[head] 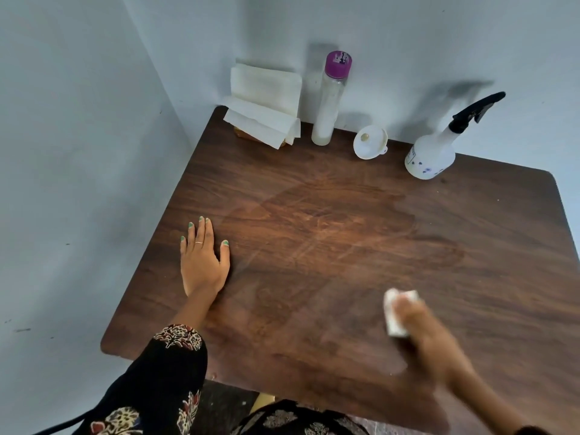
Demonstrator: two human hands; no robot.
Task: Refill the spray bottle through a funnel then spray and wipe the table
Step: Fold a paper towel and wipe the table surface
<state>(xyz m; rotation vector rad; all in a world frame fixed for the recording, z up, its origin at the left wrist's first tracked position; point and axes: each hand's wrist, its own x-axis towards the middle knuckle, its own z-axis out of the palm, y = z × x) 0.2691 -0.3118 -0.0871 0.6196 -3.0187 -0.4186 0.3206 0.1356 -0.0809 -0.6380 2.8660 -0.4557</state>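
Spray bottle (pixel 430 152): upright, upper right of frame, at the table's far edge; black trigger head.
Funnel (pixel 370 142): white, on its side, just left of the spray bottle.
Tall bottle (pixel 329 102): purple cap, upper centre, against the wall.
Paper napkins (pixel 263 105): stacked, upper left of the table (pixel 314 246).
Left hand (pixel 202 259): flat on the wood, fingers straight, frame left.
Right hand (pixel 420 328): blurred, lower right, gripping a folded white tissue (pixel 396 312) on the tabletop.
Surface: damp sheen across the centre.

Black floral sleeve (pixel 169 356), green nails, perhaps ring.
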